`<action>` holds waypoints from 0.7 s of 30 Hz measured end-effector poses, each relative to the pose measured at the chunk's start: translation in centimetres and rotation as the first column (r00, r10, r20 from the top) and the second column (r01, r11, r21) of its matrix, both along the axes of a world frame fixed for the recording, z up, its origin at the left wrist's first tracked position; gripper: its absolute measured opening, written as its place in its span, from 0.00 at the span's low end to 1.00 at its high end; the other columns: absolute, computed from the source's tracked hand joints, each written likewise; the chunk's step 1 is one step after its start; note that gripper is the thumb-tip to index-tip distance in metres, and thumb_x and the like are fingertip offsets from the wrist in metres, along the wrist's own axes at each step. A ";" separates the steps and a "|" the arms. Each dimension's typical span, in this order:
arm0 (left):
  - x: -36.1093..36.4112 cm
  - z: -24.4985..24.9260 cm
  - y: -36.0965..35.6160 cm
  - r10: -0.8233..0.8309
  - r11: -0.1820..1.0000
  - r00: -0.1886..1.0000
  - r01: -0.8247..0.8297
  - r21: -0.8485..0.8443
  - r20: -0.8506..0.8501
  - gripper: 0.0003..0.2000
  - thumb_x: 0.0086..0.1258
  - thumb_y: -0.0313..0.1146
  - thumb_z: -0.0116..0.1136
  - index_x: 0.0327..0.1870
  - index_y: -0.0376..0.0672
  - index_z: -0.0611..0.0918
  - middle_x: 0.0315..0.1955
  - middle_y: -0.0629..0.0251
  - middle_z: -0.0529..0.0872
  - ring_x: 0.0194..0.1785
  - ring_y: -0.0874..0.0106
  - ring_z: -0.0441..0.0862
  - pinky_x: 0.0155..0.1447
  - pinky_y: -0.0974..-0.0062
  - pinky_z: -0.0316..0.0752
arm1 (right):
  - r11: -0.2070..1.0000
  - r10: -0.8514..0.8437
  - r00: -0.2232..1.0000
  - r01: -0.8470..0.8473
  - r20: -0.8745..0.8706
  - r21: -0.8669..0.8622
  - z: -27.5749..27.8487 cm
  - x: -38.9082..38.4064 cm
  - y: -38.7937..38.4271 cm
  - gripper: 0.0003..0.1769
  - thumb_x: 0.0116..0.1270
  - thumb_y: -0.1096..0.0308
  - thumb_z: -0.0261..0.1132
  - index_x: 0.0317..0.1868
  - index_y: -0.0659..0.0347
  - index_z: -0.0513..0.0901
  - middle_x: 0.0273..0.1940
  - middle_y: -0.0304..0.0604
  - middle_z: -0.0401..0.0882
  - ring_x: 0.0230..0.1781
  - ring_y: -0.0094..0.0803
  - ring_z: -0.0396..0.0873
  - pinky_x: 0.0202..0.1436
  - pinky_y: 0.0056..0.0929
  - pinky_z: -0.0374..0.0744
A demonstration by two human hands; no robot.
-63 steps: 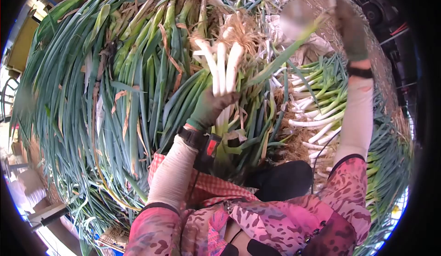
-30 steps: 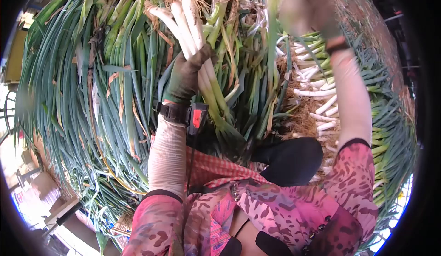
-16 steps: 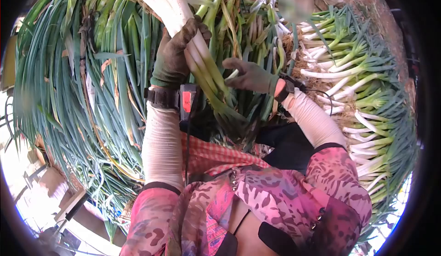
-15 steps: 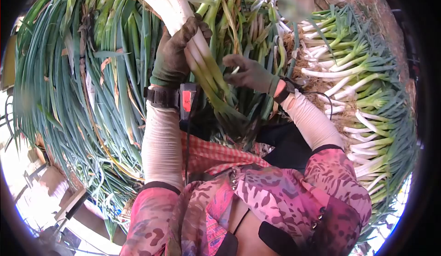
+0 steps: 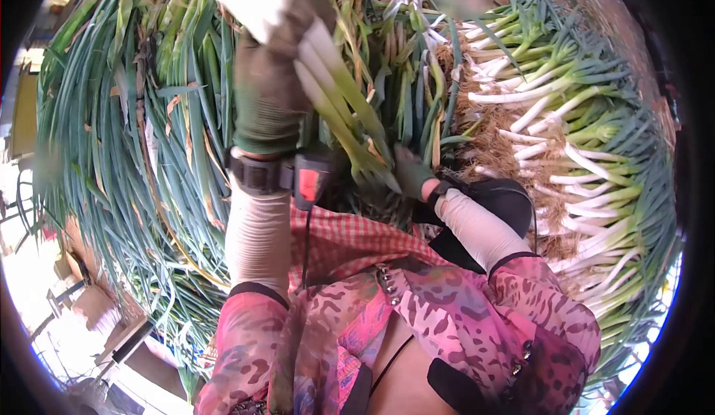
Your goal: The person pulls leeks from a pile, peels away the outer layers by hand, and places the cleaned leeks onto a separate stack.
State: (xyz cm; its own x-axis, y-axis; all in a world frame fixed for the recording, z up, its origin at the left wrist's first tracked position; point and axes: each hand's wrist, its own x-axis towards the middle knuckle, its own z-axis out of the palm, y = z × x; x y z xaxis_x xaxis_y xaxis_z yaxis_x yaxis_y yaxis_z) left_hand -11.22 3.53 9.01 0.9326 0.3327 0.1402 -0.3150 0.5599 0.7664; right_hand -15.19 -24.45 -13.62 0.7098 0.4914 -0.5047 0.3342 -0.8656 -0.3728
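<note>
In the head view, my left hand, in a dark green glove, is closed round a few thick green onions. Their white root ends point to the upper left and are blurred; their green ends slant down toward my lap. My right hand, also gloved, is low beside the green ends of these onions. Leaves partly cover its fingers, so I cannot see whether it grips them.
Long-leaved green onions are heaped on the left. On the right, a row of onions lies with white stems and roots inward. A red checked cloth covers my lap. A device with a red label sits by my left wrist.
My left hand has moved up slightly, with the onions' white ends swinging to the upper left. My right hand has dropped from beside the stems to the green ends.
</note>
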 end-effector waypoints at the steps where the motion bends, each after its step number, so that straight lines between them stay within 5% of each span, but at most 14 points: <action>1: -0.3 2.7 -0.3 0.127 0.964 0.991 -0.112 0.241 -0.051 0.16 0.70 0.40 0.61 0.47 0.34 0.80 0.37 0.62 0.85 0.38 0.70 0.83 0.48 0.74 0.79 | 0.976 0.116 0.989 -0.131 -0.096 -0.175 0.7 -0.5 -1.5 0.34 0.63 0.59 0.63 0.70 0.56 0.67 0.58 0.54 0.78 0.58 0.47 0.79 0.62 0.45 0.75; 4: -1.8 7.5 -0.1 0.100 0.968 0.995 -0.098 0.229 0.005 0.21 0.70 0.47 0.62 0.51 0.36 0.79 0.41 0.58 0.84 0.42 0.66 0.82 0.50 0.70 0.78 | 0.931 0.211 0.954 -0.262 -0.211 -0.254 4.7 0.9 -2.6 0.25 0.65 0.60 0.62 0.62 0.57 0.78 0.51 0.50 0.83 0.52 0.47 0.83 0.57 0.45 0.79; 7: -4.7 12.7 1.3 -0.021 0.981 0.997 0.006 0.194 0.075 0.24 0.69 0.48 0.63 0.55 0.35 0.78 0.46 0.56 0.85 0.52 0.62 0.83 0.61 0.61 0.77 | 0.965 0.202 0.963 -0.166 0.177 -0.202 11.1 1.5 -2.9 0.16 0.67 0.62 0.61 0.52 0.57 0.85 0.45 0.47 0.86 0.46 0.47 0.84 0.51 0.43 0.81; 9: -7.1 17.4 -1.3 0.080 0.974 0.977 -0.119 0.194 0.199 0.26 0.71 0.48 0.61 0.58 0.34 0.76 0.51 0.54 0.83 0.57 0.59 0.80 0.68 0.57 0.72 | 0.903 -0.066 0.954 -0.068 0.293 0.424 18.2 0.3 -3.5 0.13 0.68 0.63 0.59 0.49 0.56 0.84 0.41 0.48 0.86 0.43 0.46 0.84 0.47 0.41 0.80; 11: -8.3 20.8 -1.0 0.016 0.977 0.957 -0.077 0.199 0.291 0.26 0.72 0.48 0.59 0.61 0.35 0.75 0.54 0.52 0.82 0.62 0.57 0.77 0.73 0.54 0.66 | 0.491 -0.172 0.859 -0.350 0.483 0.798 24.1 -1.7 -2.9 0.16 0.67 0.63 0.62 0.53 0.57 0.83 0.39 0.54 0.84 0.40 0.47 0.84 0.45 0.45 0.80; 13: -9.7 23.7 -0.8 -0.393 0.912 0.847 0.308 0.272 0.358 0.26 0.72 0.48 0.58 0.61 0.35 0.75 0.55 0.49 0.81 0.63 0.57 0.76 0.73 0.53 0.66 | 0.519 -0.139 0.890 -0.309 0.435 0.797 29.7 -4.4 -2.2 0.15 0.68 0.64 0.60 0.52 0.58 0.83 0.38 0.53 0.84 0.39 0.45 0.85 0.43 0.44 0.81; 14: -10.4 25.0 -2.2 -0.277 0.940 0.891 0.175 0.291 0.360 0.27 0.72 0.49 0.58 0.60 0.35 0.75 0.56 0.49 0.80 0.64 0.56 0.76 0.73 0.53 0.66 | 0.534 -0.122 0.906 -0.285 0.406 0.796 31.1 -5.5 -2.3 0.15 0.69 0.64 0.59 0.52 0.59 0.83 0.38 0.53 0.84 0.39 0.44 0.85 0.42 0.43 0.81; 16: -12.2 27.2 -5.5 -0.037 0.941 0.928 -0.093 0.325 0.371 0.27 0.72 0.50 0.58 0.60 0.35 0.76 0.58 0.48 0.80 0.64 0.56 0.75 0.73 0.54 0.66 | 0.791 -0.115 0.767 -0.314 0.631 0.525 24.1 -4.9 -1.7 0.13 0.68 0.65 0.59 0.47 0.58 0.86 0.37 0.47 0.86 0.37 0.41 0.85 0.40 0.43 0.82; 17: -13.1 27.9 -6.3 0.004 0.933 0.928 -0.138 0.332 0.374 0.27 0.72 0.50 0.58 0.60 0.35 0.76 0.58 0.47 0.79 0.65 0.56 0.75 0.73 0.54 0.66 | 0.913 0.078 0.824 -0.285 0.561 0.291 19.9 -4.4 -2.4 0.14 0.66 0.64 0.59 0.45 0.57 0.88 0.38 0.46 0.86 0.38 0.41 0.85 0.41 0.43 0.83; 19: -14.7 29.7 -6.8 0.085 0.910 0.916 -0.231 0.344 0.392 0.27 0.72 0.50 0.57 0.60 0.35 0.76 0.59 0.46 0.79 0.66 0.56 0.74 0.73 0.54 0.65 | 0.935 0.352 0.897 -0.352 0.267 -0.052 14.1 -4.9 -5.6 0.13 0.66 0.65 0.58 0.43 0.57 0.88 0.40 0.47 0.87 0.39 0.43 0.86 0.41 0.43 0.83; 21: -15.5 30.8 -4.8 -0.018 0.916 0.905 -0.156 0.370 0.425 0.25 0.73 0.49 0.57 0.60 0.36 0.76 0.57 0.48 0.81 0.65 0.57 0.75 0.74 0.54 0.64 | 0.932 0.353 0.907 -0.362 0.229 -0.005 14.0 -6.2 -7.7 0.13 0.66 0.66 0.57 0.42 0.57 0.88 0.42 0.48 0.87 0.41 0.44 0.86 0.40 0.43 0.83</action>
State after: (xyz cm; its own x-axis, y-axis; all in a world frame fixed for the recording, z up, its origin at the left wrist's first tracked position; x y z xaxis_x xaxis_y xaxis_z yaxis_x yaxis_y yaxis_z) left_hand -26.68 -1.26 39.86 0.7370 0.2320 0.6349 -0.6753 0.2110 0.7067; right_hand -21.39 -32.15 0.43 0.5750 0.7484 -0.3306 0.6964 -0.6598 -0.2822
